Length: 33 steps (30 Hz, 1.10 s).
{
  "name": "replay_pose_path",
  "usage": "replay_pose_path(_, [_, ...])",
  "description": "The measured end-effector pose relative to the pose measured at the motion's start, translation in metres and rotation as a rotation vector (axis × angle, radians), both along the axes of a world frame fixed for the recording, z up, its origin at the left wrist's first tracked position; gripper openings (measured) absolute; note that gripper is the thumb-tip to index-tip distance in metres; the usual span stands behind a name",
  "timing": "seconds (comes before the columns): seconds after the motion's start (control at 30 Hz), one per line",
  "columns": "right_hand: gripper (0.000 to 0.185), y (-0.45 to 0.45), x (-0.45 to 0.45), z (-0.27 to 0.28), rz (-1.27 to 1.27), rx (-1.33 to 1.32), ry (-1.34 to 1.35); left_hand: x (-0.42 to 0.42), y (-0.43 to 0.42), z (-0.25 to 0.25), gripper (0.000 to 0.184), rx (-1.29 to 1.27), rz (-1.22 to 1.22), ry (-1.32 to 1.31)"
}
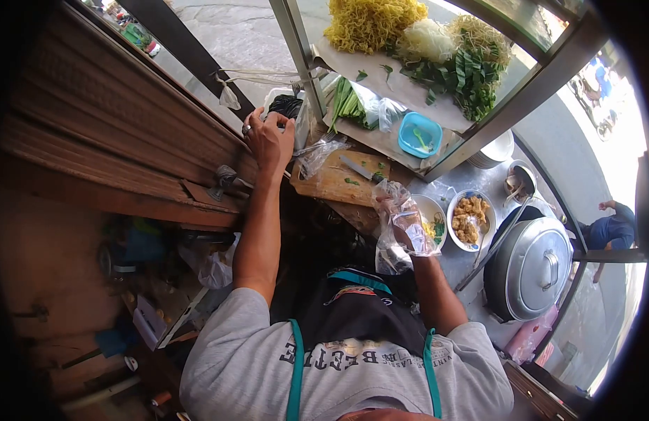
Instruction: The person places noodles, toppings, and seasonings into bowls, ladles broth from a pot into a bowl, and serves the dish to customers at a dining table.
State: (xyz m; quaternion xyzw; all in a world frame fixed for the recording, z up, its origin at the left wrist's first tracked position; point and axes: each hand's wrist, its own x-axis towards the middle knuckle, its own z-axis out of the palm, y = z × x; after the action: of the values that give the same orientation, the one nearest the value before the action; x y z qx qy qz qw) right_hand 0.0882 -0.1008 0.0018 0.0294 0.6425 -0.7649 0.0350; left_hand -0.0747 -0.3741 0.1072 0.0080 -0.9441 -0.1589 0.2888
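My left hand, with a ring on one finger, is raised at the edge of a white container that holds black plastic. Its fingers are bent, and whether they grip anything is hidden. Around my right hand hangs a clear plastic bag, its film held in the fingers. Just left of that hand, a knife lies on the wooden cutting board with green scraps. A bowl with yellow and green food stands right beside the bag.
Fried pieces fill a bowl on the metal counter, near a large lidded pot. Noodles, leafy greens and a blue tub sit on shelves behind a metal post. A person is outside at right.
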Motion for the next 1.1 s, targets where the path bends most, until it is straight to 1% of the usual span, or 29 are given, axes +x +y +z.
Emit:
replay_pose_path(0.03, [0.019,0.000,0.002,0.005,-0.014,-0.108,-0.019,0.003,0.005,0.003,0.014,-0.002,0.013,-0.021])
replay_pose_path(0.13, [0.019,0.002,0.005,0.017,-0.018,0.037,-0.037,-0.004,0.006,-0.008,0.014,0.021,-0.020,-0.042])
replay_pose_path(0.23, [0.027,0.008,0.007,0.025,0.015,0.090,-0.086,-0.009,0.006,-0.013,0.013,-0.035,-0.079,0.032])
replay_pose_path(0.33, [0.028,0.014,0.008,0.023,0.033,0.100,-0.086,-0.010,0.005,-0.007,0.011,-0.091,-0.114,0.077])
replay_pose_path(0.43, [0.029,0.017,0.010,0.019,0.026,-0.030,-0.084,-0.003,0.007,0.011,0.012,-0.077,-0.157,0.162])
replay_pose_path(0.53, [0.031,0.017,0.010,0.011,0.010,-0.117,-0.057,-0.001,0.009,0.031,0.011,0.014,-0.247,0.358])
replay_pose_path(0.57, [0.032,0.015,0.010,0.014,0.002,-0.143,-0.063,0.003,0.011,0.043,0.010,0.055,-0.270,0.358])
replay_pose_path(0.67, [0.030,0.014,0.010,0.025,0.028,-0.076,-0.091,0.012,0.012,0.067,0.011,0.324,-0.297,0.403])
replay_pose_path(0.7, [0.029,0.014,0.009,0.029,0.027,-0.060,-0.094,0.019,0.016,0.080,0.015,0.432,-0.316,0.409])
replay_pose_path(0.8, [0.029,0.014,0.004,0.030,0.019,-0.054,-0.067,0.033,0.014,0.095,0.018,0.802,-0.363,0.275])
replay_pose_path(0.83, [0.029,0.015,0.002,0.032,0.017,-0.031,-0.040,0.039,0.016,0.095,0.018,0.937,-0.409,0.165])
replay_pose_path(0.9, [0.031,0.018,-0.002,0.049,0.005,0.133,0.059,0.052,0.033,0.090,0.016,1.110,-0.457,-0.006])
replay_pose_path(0.93, [0.035,0.019,-0.004,0.044,-0.004,0.226,0.263,0.058,0.045,0.084,0.015,1.199,-0.489,-0.107])
replay_pose_path(1.0, [0.040,0.018,0.010,0.092,0.135,-0.116,-0.030,0.065,0.067,0.052,0.015,1.227,-0.507,-0.187])
replay_pose_path(1.07, [0.039,0.029,0.026,0.108,0.259,0.250,-0.117,0.079,0.099,0.020,0.016,1.293,-0.533,-0.261])
replay_pose_path(1.1, [0.035,0.031,0.034,0.107,0.220,0.331,-0.174,0.089,0.113,0.013,0.016,1.347,-0.557,-0.363])
